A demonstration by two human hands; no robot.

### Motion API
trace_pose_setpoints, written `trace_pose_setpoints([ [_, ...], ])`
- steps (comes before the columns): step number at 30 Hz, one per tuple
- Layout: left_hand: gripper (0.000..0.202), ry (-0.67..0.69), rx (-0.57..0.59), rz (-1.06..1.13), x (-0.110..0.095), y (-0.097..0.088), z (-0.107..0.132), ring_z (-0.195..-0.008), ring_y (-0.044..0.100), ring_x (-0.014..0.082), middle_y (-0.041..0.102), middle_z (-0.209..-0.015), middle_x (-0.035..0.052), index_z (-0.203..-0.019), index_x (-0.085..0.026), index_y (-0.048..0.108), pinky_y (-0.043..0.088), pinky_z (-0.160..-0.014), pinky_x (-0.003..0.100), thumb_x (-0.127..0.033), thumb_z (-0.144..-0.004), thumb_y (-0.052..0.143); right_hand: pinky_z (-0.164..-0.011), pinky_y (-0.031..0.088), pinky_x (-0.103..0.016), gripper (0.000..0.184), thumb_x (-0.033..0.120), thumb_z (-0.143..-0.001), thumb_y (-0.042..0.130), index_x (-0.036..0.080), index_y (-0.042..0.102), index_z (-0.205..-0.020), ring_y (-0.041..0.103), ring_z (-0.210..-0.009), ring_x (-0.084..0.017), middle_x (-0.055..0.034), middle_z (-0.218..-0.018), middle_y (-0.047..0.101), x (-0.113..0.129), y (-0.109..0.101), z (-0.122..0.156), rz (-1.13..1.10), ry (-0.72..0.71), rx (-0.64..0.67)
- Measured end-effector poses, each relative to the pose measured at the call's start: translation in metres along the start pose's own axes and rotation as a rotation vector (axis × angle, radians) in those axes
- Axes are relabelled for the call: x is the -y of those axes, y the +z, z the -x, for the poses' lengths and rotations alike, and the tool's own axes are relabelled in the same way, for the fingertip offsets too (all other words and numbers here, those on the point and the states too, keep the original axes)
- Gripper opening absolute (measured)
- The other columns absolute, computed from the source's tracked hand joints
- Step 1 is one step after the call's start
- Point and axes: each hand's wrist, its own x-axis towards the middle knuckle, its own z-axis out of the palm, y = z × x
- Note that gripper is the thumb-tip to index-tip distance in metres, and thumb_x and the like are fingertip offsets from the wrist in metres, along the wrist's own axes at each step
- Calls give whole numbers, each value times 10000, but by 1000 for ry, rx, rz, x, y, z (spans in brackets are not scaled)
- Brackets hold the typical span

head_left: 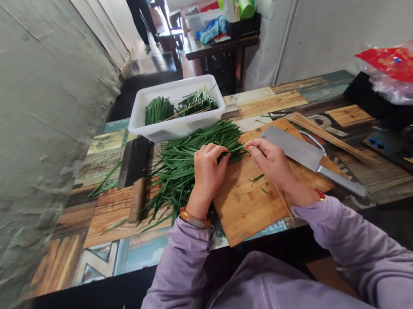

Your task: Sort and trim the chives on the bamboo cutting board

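Note:
A heap of long green garlic chives (187,157) lies across the table and over the left edge of the wooden cutting board (241,205). My left hand (211,169) is closed round a few chives at the heap's right side. Just right of it, my right hand (270,161) pinches the stalk ends above the board. Thin bamboo sticks (283,200) show below my right palm; whether the hand holds them or they lie on the board I cannot tell. A cleaver (297,147) lies flat on the board beside my right hand, its handle toward me.
Behind the heap, a white plastic tub (183,126) holds bundled chives. Bamboo skewers (329,136) lie right of the cleaver, near a phone (400,152) and red plastic bags (404,65). A wooden-handled knife (136,199) lies left. A person (139,11) stands far back.

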Motion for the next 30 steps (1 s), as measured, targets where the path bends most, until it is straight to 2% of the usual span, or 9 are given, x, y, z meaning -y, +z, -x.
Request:
trace_pose_setpoints([
  [3,95,20,-16,39,3,3,0,-874,626,216,708,-866,49,-906,-210,739,442,-778,342,-237,-913,648,-566,323,-266,347,465,-930,566,175,673,-1087,416,-589,-117,22,-696,524,-9,-3,-4,25,-11,-52],
  [7,102,54,3,60,5,5,-1,-848,624,210,705,-852,50,-907,-200,751,441,-765,335,-240,-907,657,-567,309,-269,375,462,-908,588,173,698,-1121,396,-576,-118,29,-669,520,-14,-4,-9,31,7,-19],
  [12,95,84,11,114,4,6,-2,-821,622,199,705,-836,50,-884,-188,754,449,-750,317,-233,-892,671,-572,306,-260,255,388,-855,610,162,714,-907,401,-569,-103,36,-625,522,-5,-3,-13,83,-8,8],
  [18,104,92,4,162,5,6,-3,-825,631,195,716,-846,47,-887,-193,749,470,-773,314,-243,-893,658,-580,330,-252,254,408,-835,608,167,679,-792,446,-603,-106,22,-652,570,-6,-4,-14,67,-16,20],
  [21,143,35,-57,81,7,1,-4,-920,644,221,728,-933,65,-948,-197,747,480,-859,351,-232,-912,614,-578,331,-250,268,425,-838,611,168,656,-778,440,-598,-102,27,-646,550,-11,-6,-15,30,7,-12],
  [25,323,-85,-120,-111,8,-9,-4,-1188,583,290,681,-1237,97,-1192,-221,694,433,-1034,447,-189,-881,614,-565,318,-252,278,443,-828,624,170,637,-775,403,-580,-97,34,-629,516,-12,-10,-13,-15,34,-51],
  [27,410,-60,-109,-107,6,-12,-4,-1250,553,292,644,-1313,103,-1266,-214,655,419,-1078,456,-153,-864,600,-553,306,-252,278,448,-817,634,174,630,-772,379,-566,-93,38,-620,504,-10,-11,-13,-41,45,-45],
  [30,376,76,-157,14,-1,-11,-2,-1227,572,240,656,-1278,104,-1228,-187,664,437,-1081,400,-110,-896,504,-551,301,-250,276,445,-806,648,171,635,-769,381,-565,-90,37,-624,510,-8,-12,-12,-49,49,-32],
])
